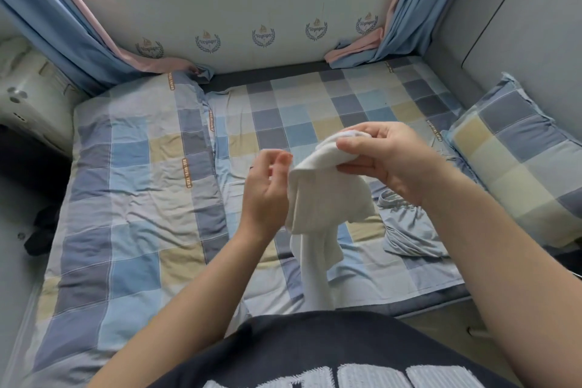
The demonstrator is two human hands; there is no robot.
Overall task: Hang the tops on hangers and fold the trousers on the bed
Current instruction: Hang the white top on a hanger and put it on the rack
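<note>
The right hand [387, 161] is clamped on the top edge of a white garment [318, 198], thumb pressing the cloth against the fingers. The left hand [267, 189] sits just beside it, fingers loosely curled and apart, gripping nothing. The garment hangs limp below the grip, creased and bunched, over the checked bed [315, 123].

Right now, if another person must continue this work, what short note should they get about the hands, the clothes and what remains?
Right hand: pinches the top of the white garment, which hangs above the bed.
Left hand: beside the cloth, fingers half curled; I cannot tell if it grips.
Blue-grey garment: lies crumpled on the bed, near the pillow.
Done: nothing is seen hung or folded.
Left: no hanger is in view. Sort both pieces, hang tops, fold trousers.
</note>
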